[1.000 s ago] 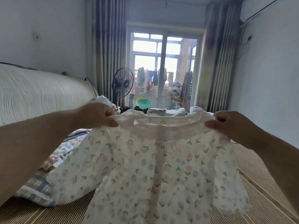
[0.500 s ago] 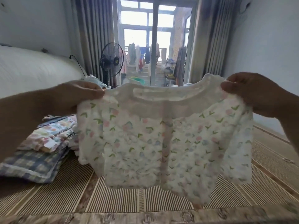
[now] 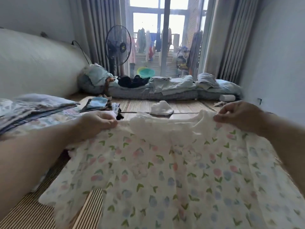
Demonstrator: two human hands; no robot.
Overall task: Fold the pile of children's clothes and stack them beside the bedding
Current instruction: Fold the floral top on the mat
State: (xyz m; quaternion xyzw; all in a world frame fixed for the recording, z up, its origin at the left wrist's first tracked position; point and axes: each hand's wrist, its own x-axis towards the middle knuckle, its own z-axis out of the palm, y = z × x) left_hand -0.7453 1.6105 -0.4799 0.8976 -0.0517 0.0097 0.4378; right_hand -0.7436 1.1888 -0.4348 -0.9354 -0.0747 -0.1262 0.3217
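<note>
pinching a shoulder each, my left grip (image 3: 97, 120) and right grip (image 3: 237, 115) hold the white tulip-printed cotton child's top (image 3: 165, 171), spread just right of the folded grey and floral bedding (image 3: 36, 106). i'd pull the shoulders level and taut, smoothing wrinkles before folding sleeves inward.

Thin matt floral cloth top (image 3: 165, 171) over ribbed woven mat (image 3: 24, 214)

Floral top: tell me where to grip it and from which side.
Pinch the floral top at both shoulder corners, flanking the white collar, from above, as the left hand and right hand do. It lies spread flat, collar farthest away.
</note>
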